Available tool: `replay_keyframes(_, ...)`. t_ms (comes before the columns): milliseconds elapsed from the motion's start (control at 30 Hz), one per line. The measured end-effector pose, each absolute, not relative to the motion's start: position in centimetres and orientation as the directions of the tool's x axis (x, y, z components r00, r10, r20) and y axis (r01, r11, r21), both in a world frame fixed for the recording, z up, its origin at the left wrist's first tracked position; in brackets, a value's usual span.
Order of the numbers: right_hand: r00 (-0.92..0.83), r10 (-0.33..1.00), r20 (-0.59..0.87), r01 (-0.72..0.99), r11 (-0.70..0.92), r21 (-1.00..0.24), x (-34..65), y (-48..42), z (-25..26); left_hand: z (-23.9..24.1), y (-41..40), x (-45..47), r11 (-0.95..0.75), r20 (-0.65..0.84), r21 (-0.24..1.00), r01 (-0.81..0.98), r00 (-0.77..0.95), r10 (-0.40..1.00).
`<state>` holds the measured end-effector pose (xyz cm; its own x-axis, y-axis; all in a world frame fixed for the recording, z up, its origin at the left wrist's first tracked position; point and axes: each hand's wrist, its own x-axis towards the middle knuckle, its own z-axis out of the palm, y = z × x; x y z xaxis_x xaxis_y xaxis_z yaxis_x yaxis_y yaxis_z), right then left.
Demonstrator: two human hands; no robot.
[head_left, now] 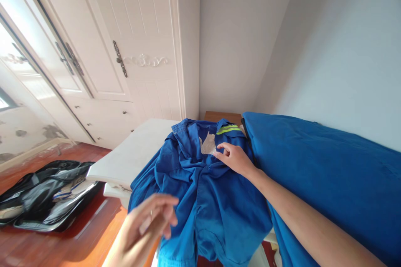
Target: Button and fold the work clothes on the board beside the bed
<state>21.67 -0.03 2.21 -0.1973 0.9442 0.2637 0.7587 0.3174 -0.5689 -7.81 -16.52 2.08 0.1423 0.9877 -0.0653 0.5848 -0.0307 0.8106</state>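
A blue work garment (216,200), with trouser legs toward me and a yellow-and-silver reflective strip near its top, lies spread over a white tabletop. A pale, ragged-edged area (208,143) shows in its upper middle; I cannot tell whether it is a patch or the surface beneath. My right hand (231,156) is at that area's right edge, thumb and forefinger brought close together; anything between them is too small to name. Slightly blurred, my left hand (153,217) hovers over the garment's lower left, fingers loosely bent and apart, with nothing visible in them.
A bed with a blue cover (319,175) adjoins the garment on the right. The white tabletop (134,146) shows at left. An open black suitcase (53,196) with things in it lies on the reddish wooden floor. White wardrobe doors (144,21) rise behind.
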Motion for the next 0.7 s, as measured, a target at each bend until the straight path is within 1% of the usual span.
replay_keyframes(67,-0.215,0.951,0.224,0.818,0.300,-0.491,21.6,-0.1,2.2,3.4,-11.4,-6.6,-0.096,0.094,0.871,0.483,0.028,0.995)
replay_keyframes(100,-0.217,0.955,0.203,0.843,0.289,-0.454,21.5,-0.1,2.2,3.9,-8.8,-6.0,-0.156,0.175,0.856,0.493,0.008,0.985)
replay_keyframes(133,-0.212,0.960,0.185,0.865,0.272,-0.421,21.4,0.0,2.1,4.3,-6.4,-5.5,-0.192,0.235,0.809,0.555,-0.006,0.972)
replay_keyframes(167,-0.196,0.966,0.168,0.886,0.248,-0.392,21.4,0.1,1.9,4.5,-4.2,-5.0,-0.187,0.255,0.745,0.640,-0.015,0.967)
replay_keyframes(233,-0.150,0.979,0.140,0.920,0.190,-0.342,21.3,0.5,1.7,4.5,-0.6,-4.3,-0.109,0.219,0.604,0.789,-0.032,0.975)
replay_keyframes(333,-0.110,0.984,0.139,0.932,0.150,-0.330,21.2,0.8,1.4,3.8,3.0,-3.8,0.007,0.114,0.454,0.891,-0.066,0.991)
replay_keyframes(400,-0.093,0.980,0.175,0.909,0.155,-0.387,21.3,1.0,1.3,3.5,4.4,-3.6,0.015,0.114,0.418,0.908,-0.069,0.991)
replay_keyframes(433,-0.080,0.979,0.188,0.879,0.158,-0.449,21.4,1.0,1.4,3.5,4.9,-3.5,-0.007,0.140,0.427,0.904,-0.058,0.988)
replay_keyframes(500,-0.048,0.983,0.176,0.742,0.153,-0.653,21.5,1.2,1.7,3.9,5.8,-3.1,-0.083,0.223,0.500,0.862,-0.035,0.974)
replay_keyframes(567,-0.012,0.991,0.134,0.465,0.124,-0.877,21.5,1.3,2.2,4.9,6.3,-2.5,-0.170,0.328,0.602,0.780,-0.048,0.943)
replay_keyframes(600,0.006,0.993,0.115,0.301,0.107,-0.947,21.5,1.4,2.5,5.5,6.4,-2.1,-0.206,0.379,0.642,0.739,-0.072,0.923)
replay_keyframes(633,0.021,0.995,0.103,0.150,0.098,-0.984,21.5,1.5,2.8,6.1,6.6,-1.6,-0.237,0.423,0.668,0.705,-0.098,0.901)
replay_keyframes(700,0.035,0.995,0.090,-0.072,0.093,-0.993,21.5,1.7,3.2,7.1,6.8,-0.4,-0.292,0.484,0.699,0.652,-0.132,0.865)
